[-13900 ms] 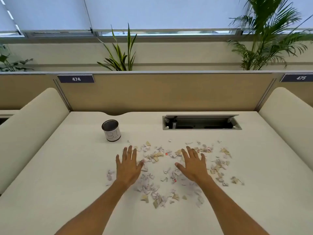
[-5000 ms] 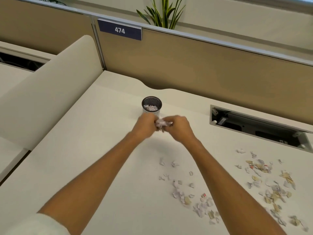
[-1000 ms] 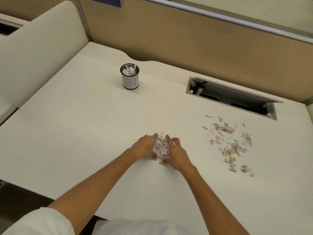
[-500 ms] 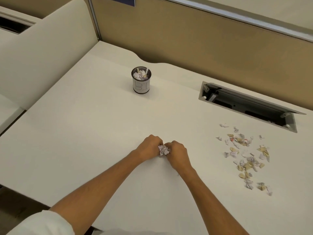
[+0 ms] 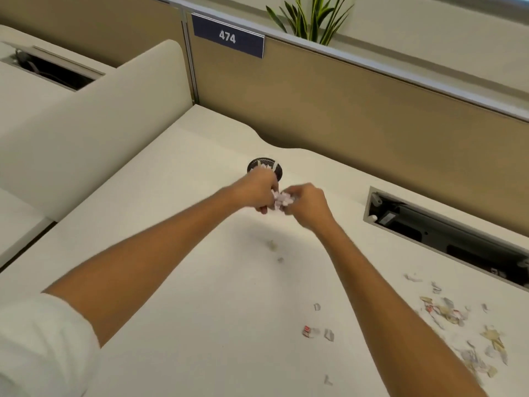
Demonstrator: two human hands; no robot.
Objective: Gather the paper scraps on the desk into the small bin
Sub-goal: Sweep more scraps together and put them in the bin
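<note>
Cream desk (image 5: 177,282) is filling the head view, backed by a tan partition carrying a "474" plate (image 5: 227,38), with a plant (image 5: 310,17) showing behind it; everything below is being placed against the small bin (image 5: 264,167), a dark mesh cup standing near the desk's back edge with white scraps poking above its rim. Just in front of the bin, the left hand (image 5: 256,190) and right hand (image 5: 307,204) are cupping together around a clump of scraps (image 5: 280,199); both are curled and pressed toward each other, the clump squeezed between them, the left hand overlapping the bin's near rim, though blur is hiding whether it is touching. Nearer than the bin, a few stray bits (image 5: 316,332) are lying on the desk; far to the right of the bin a loose scatter of scraps (image 5: 458,325) is waiting beside the open cable tray (image 5: 446,230).

The scraps are looking feather-light, limp and loose, likely to slip out through any gap between the fingers; two blurred bits (image 5: 273,247) below the hands may be falling or lying on the desk, I cannot tell which. Holding them is probably working best from both sides with the palms closed beneath; the bin, being small and light, could tip if it is knocked.
</note>
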